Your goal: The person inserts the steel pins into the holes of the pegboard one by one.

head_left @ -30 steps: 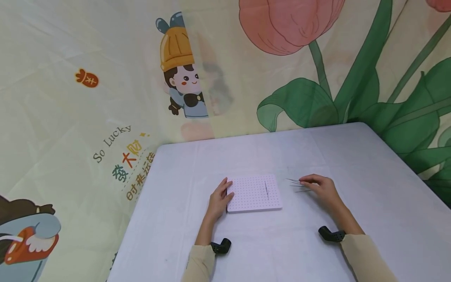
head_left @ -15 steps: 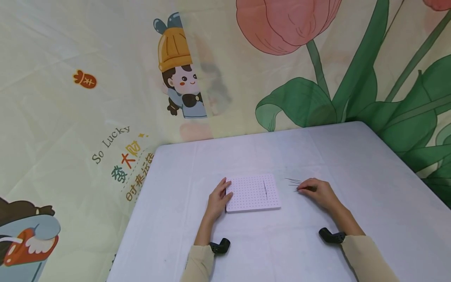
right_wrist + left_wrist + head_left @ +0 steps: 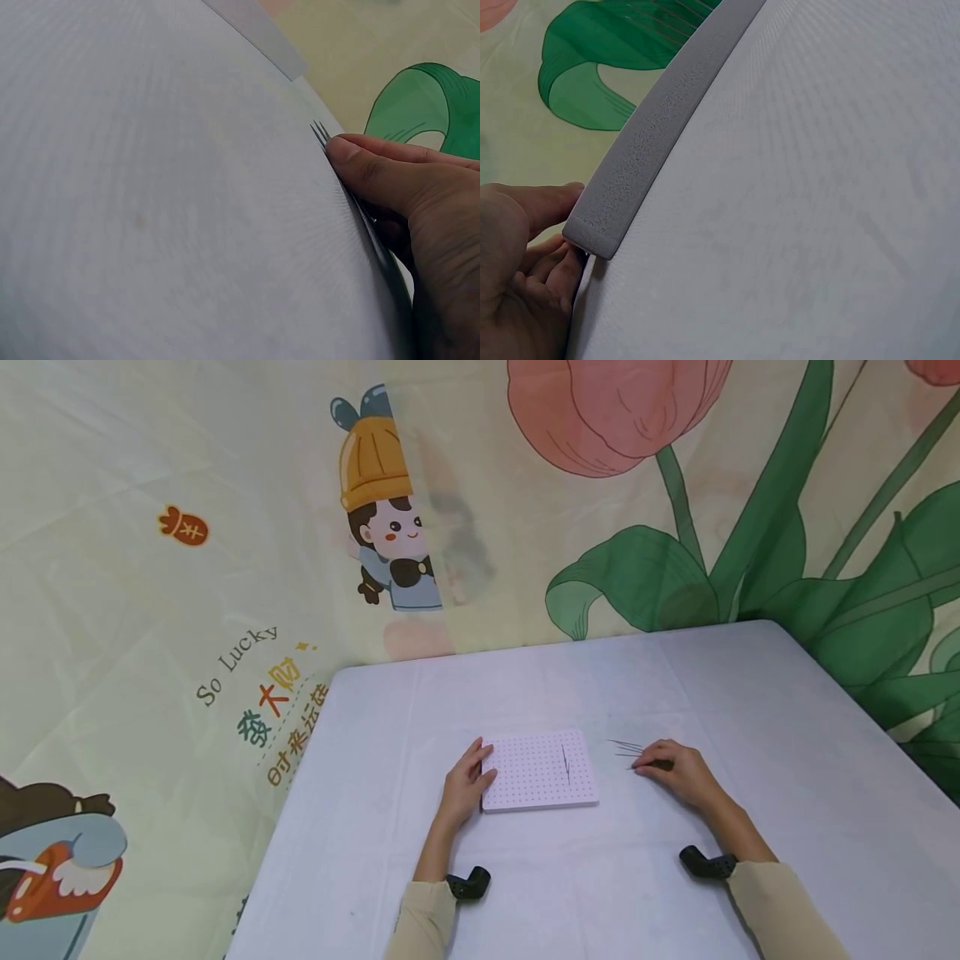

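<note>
Nearest the camera: two cream sleeves, w/ a black wrist-cam mount (image 3: 469,885) on the left forearm and another (image 3: 707,862) on the right.

Mid-table, left: the left hand (image 3: 463,785) rests against the left edge of a white pegboard (image 3: 540,770), thumb and fingers curled round its rim as if steadying it. In the left wrist view the fingers (image 3: 532,255) wrap the board's corner. A thin dark needle (image 3: 566,763) lies or stands on the board's right part; which one, I can't tell at this resolution.

Mid-table, right: the right hand (image 3: 678,770) sits just right of the board, fingertips down on a small fan of thin needles (image 3: 624,747) lying flat on the table (image 3: 750,710). The right wrist view shows the thumb (image 3: 375,169) pressing over them, tips poking out past it; it looks like a pinch forming, but whether one is actually gripped isn't clear.

Handling, as a judgement: the needles look v. light, stiff, smooth and slippery, hard to lift off a flat surface. Prob. best to press one end so the other tips up, or slide one clear of the bunch, then pinch mid-shaft, away from the points. The board looks rigid and light, apt to skid unless held.

Far: a printed cloth backdrop (image 3: 225,527) w/ a cartoon child and big tulip.
</note>
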The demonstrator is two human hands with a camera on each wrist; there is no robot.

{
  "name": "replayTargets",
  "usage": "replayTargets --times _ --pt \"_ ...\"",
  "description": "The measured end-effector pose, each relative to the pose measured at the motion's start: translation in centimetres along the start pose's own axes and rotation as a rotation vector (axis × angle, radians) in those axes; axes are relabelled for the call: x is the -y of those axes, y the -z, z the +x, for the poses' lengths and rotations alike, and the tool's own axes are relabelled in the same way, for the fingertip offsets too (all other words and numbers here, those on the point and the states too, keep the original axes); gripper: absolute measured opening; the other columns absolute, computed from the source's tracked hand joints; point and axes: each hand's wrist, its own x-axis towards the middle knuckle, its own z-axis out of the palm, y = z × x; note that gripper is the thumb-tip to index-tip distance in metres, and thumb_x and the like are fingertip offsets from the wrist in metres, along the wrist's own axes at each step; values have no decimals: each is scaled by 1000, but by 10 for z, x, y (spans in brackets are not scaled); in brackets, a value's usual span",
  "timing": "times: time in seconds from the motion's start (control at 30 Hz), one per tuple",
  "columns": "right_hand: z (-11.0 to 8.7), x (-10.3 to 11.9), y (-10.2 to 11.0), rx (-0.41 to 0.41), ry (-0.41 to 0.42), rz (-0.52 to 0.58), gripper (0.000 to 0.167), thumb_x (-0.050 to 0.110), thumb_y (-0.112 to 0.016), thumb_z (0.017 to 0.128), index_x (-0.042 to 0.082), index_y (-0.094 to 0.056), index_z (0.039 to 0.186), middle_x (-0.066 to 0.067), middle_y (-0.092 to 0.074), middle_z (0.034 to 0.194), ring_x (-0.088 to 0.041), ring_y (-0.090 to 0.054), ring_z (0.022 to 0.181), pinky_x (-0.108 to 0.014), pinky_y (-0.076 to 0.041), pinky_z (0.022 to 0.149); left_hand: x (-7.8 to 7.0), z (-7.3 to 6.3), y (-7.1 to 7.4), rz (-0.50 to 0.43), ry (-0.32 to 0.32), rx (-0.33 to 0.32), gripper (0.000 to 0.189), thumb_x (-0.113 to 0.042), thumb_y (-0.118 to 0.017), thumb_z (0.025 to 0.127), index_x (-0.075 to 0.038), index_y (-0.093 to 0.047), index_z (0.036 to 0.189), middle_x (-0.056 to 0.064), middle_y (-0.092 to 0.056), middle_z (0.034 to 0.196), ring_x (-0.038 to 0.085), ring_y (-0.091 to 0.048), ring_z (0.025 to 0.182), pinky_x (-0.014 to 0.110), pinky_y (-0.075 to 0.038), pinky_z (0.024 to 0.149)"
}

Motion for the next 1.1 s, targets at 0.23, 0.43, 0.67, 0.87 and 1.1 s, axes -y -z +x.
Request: replayTargets --times 0.23,0.43,0.67,0.87,1.1 --pt "0 0 -1 -13 18 -9 16 3 -76 72 17 -72 77 4 -63 84 -16 -56 84 -22 -44 77 2 1 -1 0 -10 0 43 -6 -61 88 -10 -53 130 3 -29 148 17 -29 134 24 -32 105" --pt "1 0 0 -11 72 -41 16 2 -76 72 17 -70 77 6 -62 83 -14 -54 84 -23 -42 78 2 0 -2 -10 10 1 44 -6 -61 88 -12 -53 130 1 -29 149 15 -28 134 23 -31 105" --pt "3 3 0 21 84 -69 16 3 -75 74 17 -68 78 7 -61 83 -14 -52 84 -31 -45 76 1 1 -2 4 8 -8 44 -5 -61 87 -11 -53 130 1 -30 148 14 -29 133 23 -31 104" --pt "4 6 -1 50 86 -97 11 4 -71 78 13 -65 82 4 -59 84 -16 -51 84 -37 -48 73 1 1 -2 4 15 -8 44 -6 -61 87 -12 -53 130 0 -30 148 13 -28 133 22 -31 104" --pt "9 11 -6 -11 104 -69 5 8 -67 83 8 -65 88 4 -60 85 -14 -53 83 -30 -48 71 1 0 -2 -1 -4 -5 44 -5 -61 87 -9 -53 130 4 -29 148 17 -29 133 25 -32 104"
